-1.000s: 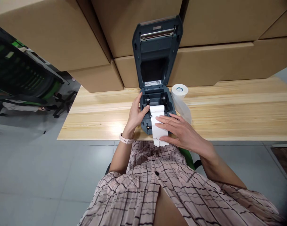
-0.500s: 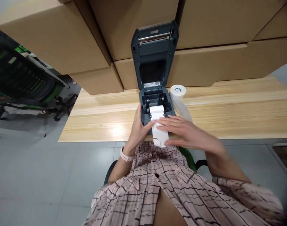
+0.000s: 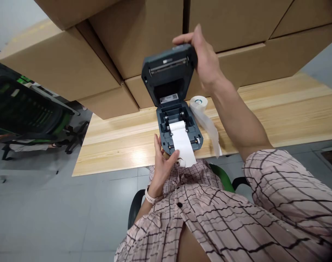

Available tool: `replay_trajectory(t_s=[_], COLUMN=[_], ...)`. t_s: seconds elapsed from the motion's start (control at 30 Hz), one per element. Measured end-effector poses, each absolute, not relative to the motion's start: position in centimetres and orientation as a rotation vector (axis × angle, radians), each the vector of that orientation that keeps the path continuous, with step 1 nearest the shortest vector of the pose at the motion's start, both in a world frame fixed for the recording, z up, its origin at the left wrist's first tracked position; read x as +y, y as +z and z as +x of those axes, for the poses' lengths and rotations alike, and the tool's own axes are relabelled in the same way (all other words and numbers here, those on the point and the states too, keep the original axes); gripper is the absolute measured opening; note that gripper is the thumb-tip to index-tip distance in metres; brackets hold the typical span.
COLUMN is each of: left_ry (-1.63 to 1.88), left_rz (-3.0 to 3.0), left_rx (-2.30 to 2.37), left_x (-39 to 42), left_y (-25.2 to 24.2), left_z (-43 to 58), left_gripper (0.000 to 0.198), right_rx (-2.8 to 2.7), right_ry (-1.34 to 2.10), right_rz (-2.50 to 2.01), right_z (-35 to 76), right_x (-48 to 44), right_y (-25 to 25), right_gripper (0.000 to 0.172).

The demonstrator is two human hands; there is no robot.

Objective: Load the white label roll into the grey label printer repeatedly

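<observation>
A dark grey label printer [image 3: 194, 136] stands on the wooden table with its lid [image 3: 166, 82] raised and tilted forward. My right hand [image 3: 205, 60] grips the lid's top right corner, thumb up and fingers over the upper edge. Inside sits a small roll, and its white label paper [image 3: 183, 143] runs out over the printer's front, the end torn. My left hand [image 3: 164, 163] is at the printer's front left corner. Its thumb presses the left edge of the paper; the other fingers lie beside and under the corner, partly hidden.
Right of the printer stands a larger white label roll [image 3: 199, 102], its loose strip [image 3: 209, 127] trailing past the table's front edge. Cardboard boxes [image 3: 95, 69] are stacked close behind. The wooden table [image 3: 114, 142] extends to both sides. An office chair [image 3: 32, 105] is at the left.
My right hand has left the paper and moved up to the lid. The lid is lower and tilted further forward. My left thumb is now nearer the paper's front end.
</observation>
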State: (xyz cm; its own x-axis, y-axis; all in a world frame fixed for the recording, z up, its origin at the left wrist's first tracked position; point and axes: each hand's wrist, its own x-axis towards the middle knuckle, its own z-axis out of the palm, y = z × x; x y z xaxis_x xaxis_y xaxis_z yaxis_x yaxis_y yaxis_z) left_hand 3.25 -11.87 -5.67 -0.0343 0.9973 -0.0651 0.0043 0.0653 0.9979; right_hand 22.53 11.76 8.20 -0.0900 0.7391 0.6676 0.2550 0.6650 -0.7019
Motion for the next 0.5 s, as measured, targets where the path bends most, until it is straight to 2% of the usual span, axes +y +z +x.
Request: replay_trajectory(t_s=[0.07,0.17,0.27,0.33,0.5], left_ry=[1.192,1.182,1.202,1.251,1.25], left_rz=[1.153,1.165,1.17,1.171,1.176], left_rx=[1.25,1.218,1.165,1.162,1.253], left_x=[-12.1,-12.4,-12.4,-12.0,-9.8], left_y=[-5.9,-6.2,-6.0,-5.5,-3.9], left_z=[3.1,2.9,2.6,2.5,2.7], left_gripper=[0.121,0.124,0.121,0.115,0.111], right_rx=[-1.627,-1.752,-1.843,-1.815,-1.504], right_ry=[0.427,0.398,0.406,0.5,0.902], right_rz=[-0.686,-0.695,-0.855,-0.953,-1.04], right_z=[23.2,24.2,24.6,24.5,23.5], right_x=[6.6,-0.8,-5.0,-6.2,-6.6], right_y=[6.3,2.9,-0.6,-2.6,-5.5], right_gripper=[0.055,0.037,0.033,0.043,0.092])
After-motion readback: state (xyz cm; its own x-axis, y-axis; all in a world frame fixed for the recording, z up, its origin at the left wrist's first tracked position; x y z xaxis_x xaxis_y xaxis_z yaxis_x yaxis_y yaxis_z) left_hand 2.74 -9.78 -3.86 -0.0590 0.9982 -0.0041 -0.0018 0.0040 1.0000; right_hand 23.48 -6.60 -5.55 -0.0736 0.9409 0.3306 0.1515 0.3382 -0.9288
